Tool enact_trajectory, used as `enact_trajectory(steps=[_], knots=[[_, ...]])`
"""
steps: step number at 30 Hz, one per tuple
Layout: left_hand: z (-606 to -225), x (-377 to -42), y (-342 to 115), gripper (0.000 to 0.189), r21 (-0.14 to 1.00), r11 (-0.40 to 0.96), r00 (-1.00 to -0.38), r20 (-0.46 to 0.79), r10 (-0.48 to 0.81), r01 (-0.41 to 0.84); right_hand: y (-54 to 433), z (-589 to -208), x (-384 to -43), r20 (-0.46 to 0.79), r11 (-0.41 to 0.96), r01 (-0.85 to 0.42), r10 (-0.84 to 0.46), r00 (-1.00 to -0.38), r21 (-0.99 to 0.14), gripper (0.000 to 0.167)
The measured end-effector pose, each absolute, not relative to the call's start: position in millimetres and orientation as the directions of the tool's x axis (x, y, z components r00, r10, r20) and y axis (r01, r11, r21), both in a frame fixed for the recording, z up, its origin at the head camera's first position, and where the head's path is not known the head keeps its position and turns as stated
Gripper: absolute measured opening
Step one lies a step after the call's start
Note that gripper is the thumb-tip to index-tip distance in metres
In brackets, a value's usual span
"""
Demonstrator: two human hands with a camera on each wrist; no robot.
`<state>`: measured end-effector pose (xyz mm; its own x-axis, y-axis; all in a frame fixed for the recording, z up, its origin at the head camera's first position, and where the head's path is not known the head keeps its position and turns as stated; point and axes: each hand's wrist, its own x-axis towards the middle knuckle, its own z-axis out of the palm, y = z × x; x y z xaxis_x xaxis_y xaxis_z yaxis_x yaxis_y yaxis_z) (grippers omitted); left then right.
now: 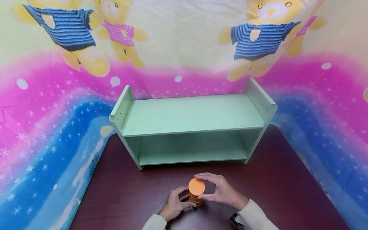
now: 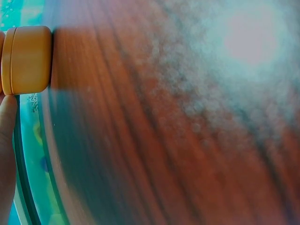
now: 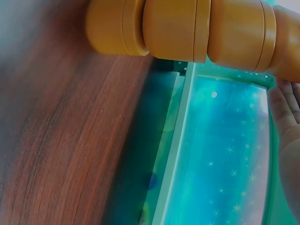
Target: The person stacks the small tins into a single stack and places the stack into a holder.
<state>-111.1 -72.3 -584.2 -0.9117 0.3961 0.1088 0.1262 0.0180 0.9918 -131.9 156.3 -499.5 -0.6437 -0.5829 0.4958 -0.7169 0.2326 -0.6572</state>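
Several small orange lidded jars [image 1: 196, 198] stand upright in a stack on the table near its front. My right hand [image 1: 221, 191] pinches the top jar [image 3: 287, 44] between thumb and fingers, its orange lid [image 1: 196, 187] facing up. Lower on the stack, my left hand [image 1: 174, 203] holds it from the left, thumb in front and fingers behind. In the left wrist view, the bottom jar [image 2: 30, 61] rests on the table, with a finger [image 2: 6, 136] touching near its lid. The right wrist view shows the jars slightly out of line.
A pale green two-tier shelf [image 1: 192, 115] stands at the back of the dark red-brown table [image 1: 120, 198]. Printed cloth [image 1: 178, 54] with bears hangs behind it and along both sides. A small dark object [image 1: 236, 219] shows at the right sleeve.
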Motion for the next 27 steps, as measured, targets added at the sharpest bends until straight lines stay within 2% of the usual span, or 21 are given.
enact_trajectory(steps=[15,27], knots=[[-582.7,-111.3,-71.9,0.053,0.995,0.003,-0.912,0.087,0.401,0.097,161.0,-500.8,-129.8,0.426,0.291,-0.669,-0.585,-0.690,-0.684,0.066],[-580.6,-109.6,-71.7,0.052,0.991,-0.008,-0.909,0.125,0.398,0.133,165.6,-507.8,-125.7,0.350,0.354,-0.607,-0.571,-0.743,-0.711,0.067]])
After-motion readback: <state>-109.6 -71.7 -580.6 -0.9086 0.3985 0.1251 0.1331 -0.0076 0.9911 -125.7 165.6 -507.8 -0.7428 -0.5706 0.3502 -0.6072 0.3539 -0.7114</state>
